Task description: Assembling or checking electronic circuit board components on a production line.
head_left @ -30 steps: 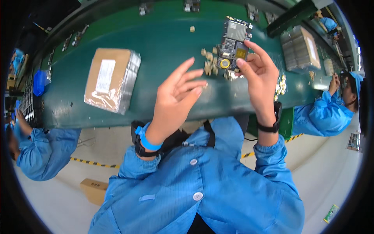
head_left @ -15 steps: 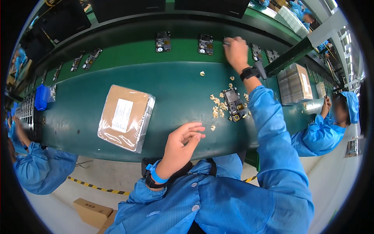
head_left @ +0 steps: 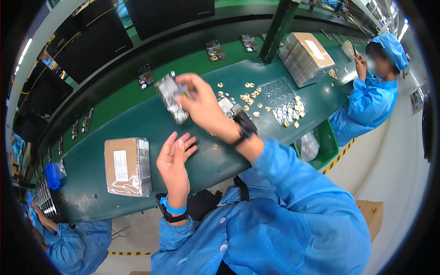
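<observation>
Raised over the table's far edge, my right hand (head_left: 204, 105) grips a circuit board (head_left: 169, 94), slightly blurred and tilted. Below it my left hand (head_left: 175, 162) is empty, palm turned inward and fingers apart. Another circuit board (head_left: 227, 105) lies on the green table, partly hidden behind my right wrist. Small cream curved pieces (head_left: 247, 98) are scattered around that board. To its right, a clear plastic tray (head_left: 274, 91) with rounded pockets has more of these pieces on and beside it.
A wrapped brown-topped package (head_left: 120, 162) sits at left. Beyond the tray stand a wrapped stack (head_left: 305, 59) and a green post (head_left: 277, 34). More circuit boards (head_left: 214, 50) line the far green strip. A green bin (head_left: 329, 145) is below the table edge. People in blue work at both sides.
My right hand has come back from the far strip, now holding a circuit board, and moved left. My left hand's fingers have spread upward. The view has turned, bringing the clear tray into sight.
</observation>
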Tool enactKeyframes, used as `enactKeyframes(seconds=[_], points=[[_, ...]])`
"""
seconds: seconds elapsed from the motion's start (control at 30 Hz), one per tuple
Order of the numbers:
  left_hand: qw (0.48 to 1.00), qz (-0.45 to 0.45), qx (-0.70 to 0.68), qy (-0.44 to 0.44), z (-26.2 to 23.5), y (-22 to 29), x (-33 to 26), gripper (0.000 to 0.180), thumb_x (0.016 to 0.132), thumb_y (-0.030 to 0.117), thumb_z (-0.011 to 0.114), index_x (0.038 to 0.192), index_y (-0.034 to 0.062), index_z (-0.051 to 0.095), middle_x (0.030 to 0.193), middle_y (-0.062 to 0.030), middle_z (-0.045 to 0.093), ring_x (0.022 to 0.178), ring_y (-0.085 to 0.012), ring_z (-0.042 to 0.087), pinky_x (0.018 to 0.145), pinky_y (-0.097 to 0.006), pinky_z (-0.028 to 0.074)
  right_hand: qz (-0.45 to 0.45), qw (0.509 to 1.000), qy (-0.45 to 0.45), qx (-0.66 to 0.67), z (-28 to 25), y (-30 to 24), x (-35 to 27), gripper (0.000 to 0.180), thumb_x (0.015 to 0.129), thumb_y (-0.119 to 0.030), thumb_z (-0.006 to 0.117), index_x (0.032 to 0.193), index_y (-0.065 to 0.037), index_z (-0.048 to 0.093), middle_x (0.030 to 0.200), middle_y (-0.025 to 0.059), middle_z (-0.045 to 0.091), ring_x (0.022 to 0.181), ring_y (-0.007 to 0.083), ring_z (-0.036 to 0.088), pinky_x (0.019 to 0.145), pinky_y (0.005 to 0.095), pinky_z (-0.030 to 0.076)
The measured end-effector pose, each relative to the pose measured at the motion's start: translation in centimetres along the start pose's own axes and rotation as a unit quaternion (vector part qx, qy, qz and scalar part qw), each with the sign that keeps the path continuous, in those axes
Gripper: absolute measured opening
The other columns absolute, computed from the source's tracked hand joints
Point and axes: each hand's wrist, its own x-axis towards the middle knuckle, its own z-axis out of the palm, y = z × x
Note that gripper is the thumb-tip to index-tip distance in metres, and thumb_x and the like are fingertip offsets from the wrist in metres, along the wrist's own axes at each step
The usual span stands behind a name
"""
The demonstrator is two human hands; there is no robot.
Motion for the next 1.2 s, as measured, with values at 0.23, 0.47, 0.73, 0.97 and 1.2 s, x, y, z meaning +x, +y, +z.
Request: enactKeyframes(seconds=[0.23,0.47,0.73,0.97,1.2], points=[[0.997,-0.017,-0.012,-0.07,3.8,-1.9,-3.2,0.031,0.107,0.001,0.056,0.133,-0.0161,0.054,0.117,-0.0203,0.07,0.104,-0.0243,0.072,0.084,-0.039,0.067,0.028,0.995,0.075,-0.067,-8.7,-5.9,-11.8,0.023,0.091,-0.002,0.075,0.112,-0.002,0.065,0.112,0.0105,0.061,0.102,0.0254,0.069,0.092,0.0368,0.056],[0.995,0.071,0.057,-0.03,5.5,-1.8,-3.9,0.027,0.108,0.003,0.052,0.131,-0.0118,0.055,0.117,-0.0166,0.068,0.105,-0.0215,0.071,0.089,-0.039,0.067,-0.079,0.731,0.214,-0.643,-24.1,-5.0,-13.9,0.015,0.085,-0.011,0.078,0.097,-0.003,0.072,0.102,0.0149,0.065,0.097,0.0368,0.061,0.085,0.0461,0.051],[0.957,0.18,0.225,0.013,4.0,1.3,-4.3,0.037,0.11,0.005,0.049,0.146,-0.0034,0.054,0.115,-0.0133,0.071,0.101,-0.0171,0.07,0.085,-0.029,0.059,-0.13,0.696,0.153,-0.69,-25.8,-1.8,-14.2,0.005,0.087,-0.013,0.066,0.086,-0.008,0.066,0.092,0.0109,0.061,0.092,0.0299,0.057,0.079,0.0434,0.044],[0.907,0.205,0.341,-0.138,4.7,2.5,-4.4,0.019,0.101,-0.003,0.055,0.112,-0.007,0.069,0.108,-0.0148,0.072,0.089,-0.0169,0.067,0.077,-0.03,0.053,-0.211,0.86,-0.085,-0.457,-18.0,-10.3,-14.2,0.015,0.09,-0.012,0.06,0.104,-0.009,0.061,0.095,0.0102,0.062,0.094,0.0353,0.064,0.079,0.0457,0.052],[0.902,0.174,0.315,-0.24,5.4,3.2,-6.1,0.009,0.093,-0.001,0.068,0.096,-0.0082,0.072,0.088,-0.0151,0.073,0.073,-0.0181,0.065,0.068,-0.029,0.05,-0.211,0.875,-0.179,-0.398,-11.4,-12.4,-15.6,0.02,0.093,-0.021,0.067,0.088,-0.005,0.056,0.087,0.0099,0.058,0.084,0.0313,0.064,0.076,0.0416,0.053]])
